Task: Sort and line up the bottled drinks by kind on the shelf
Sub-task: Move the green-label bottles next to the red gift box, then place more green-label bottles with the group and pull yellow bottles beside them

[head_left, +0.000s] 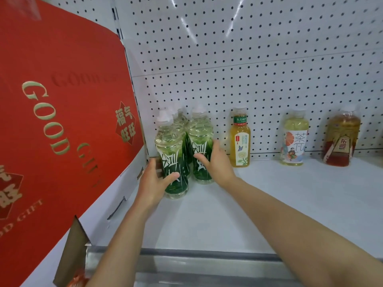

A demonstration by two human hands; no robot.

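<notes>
The green-label bottles are already gathered at the left end of the shelf [269, 204], just beside the red gift box [62, 110]. I count at least four of them: a front-left bottle [173, 162], a front-right bottle [202, 146] and two more behind, partly hidden. They stand upright and close together, so this kind seems almost sorted; only the lining up into neat rows looks unfinished.

What is left, in my judgement, is the rest of the shelf. A yellow tea bottle [240, 139], a pale bottle with a white label [294, 139] and an amber bottle [341, 139] stand apart from each other along the back wall, each a different kind.

The left hand [154, 183] curls around the lower part of the front-left bottle and holds it. The right hand [215, 160] wraps the front-right bottle from its right side, thumb across the label, so both hands are gripping a bottle
</notes>
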